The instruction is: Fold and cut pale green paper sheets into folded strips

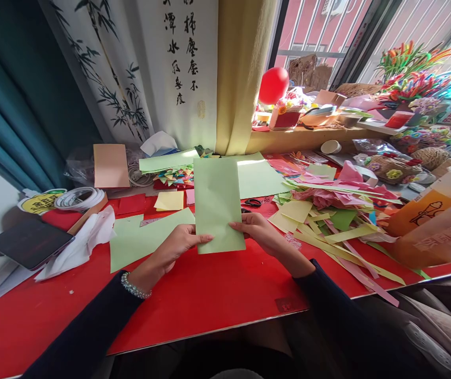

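Observation:
A rectangular piece of light green paper (pixel 218 202) is held upright between my two hands, above the red tabletop (pixel 209 300). My left hand (pixel 178 242) pinches its lower left corner, thumb in front. On the lower right edge, my right hand (pixel 254 229) grips it the same way. Another green sheet (pixel 130 239) lies flat on the table, partly under my left forearm. Behind the held paper, a further green sheet (pixel 262 179) lies at the back. Black scissors (pixel 252 202) rest just beyond my right hand, partly hidden.
Paper strips and scraps (pixel 328 226) are heaped at the right, near two large drink cups (pixel 438 226). A stack of coloured paper pieces (pixel 173 176) and yellow squares (pixel 169 201) lie at the back. A dark flat device (pixel 31 241) and a white cable coil (pixel 80 199) sit at the left.

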`<state>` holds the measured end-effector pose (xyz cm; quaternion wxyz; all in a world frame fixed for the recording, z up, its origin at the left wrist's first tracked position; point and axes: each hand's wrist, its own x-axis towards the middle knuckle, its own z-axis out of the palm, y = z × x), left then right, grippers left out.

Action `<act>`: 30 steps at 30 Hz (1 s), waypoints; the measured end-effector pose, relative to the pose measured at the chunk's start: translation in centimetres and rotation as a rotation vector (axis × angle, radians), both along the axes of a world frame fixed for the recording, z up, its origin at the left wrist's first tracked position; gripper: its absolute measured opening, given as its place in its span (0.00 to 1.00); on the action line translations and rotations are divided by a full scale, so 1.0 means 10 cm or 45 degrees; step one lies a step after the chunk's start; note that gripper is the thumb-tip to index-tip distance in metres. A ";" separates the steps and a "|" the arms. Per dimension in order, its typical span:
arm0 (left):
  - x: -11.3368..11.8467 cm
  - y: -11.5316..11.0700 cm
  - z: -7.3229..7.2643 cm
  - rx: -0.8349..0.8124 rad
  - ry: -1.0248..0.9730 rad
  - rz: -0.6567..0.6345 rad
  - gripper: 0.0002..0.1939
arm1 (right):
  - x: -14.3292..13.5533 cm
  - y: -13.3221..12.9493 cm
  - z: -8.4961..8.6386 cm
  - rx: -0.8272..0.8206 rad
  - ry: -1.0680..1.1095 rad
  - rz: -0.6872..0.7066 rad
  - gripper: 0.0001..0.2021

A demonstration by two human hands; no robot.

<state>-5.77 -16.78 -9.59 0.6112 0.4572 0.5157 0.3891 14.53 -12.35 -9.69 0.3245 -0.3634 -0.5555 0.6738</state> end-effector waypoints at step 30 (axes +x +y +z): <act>-0.08 0.04 0.01 0.093 0.224 -0.113 0.12 | 0.09 0.09 0.00 0.039 -0.043 -0.026 0.16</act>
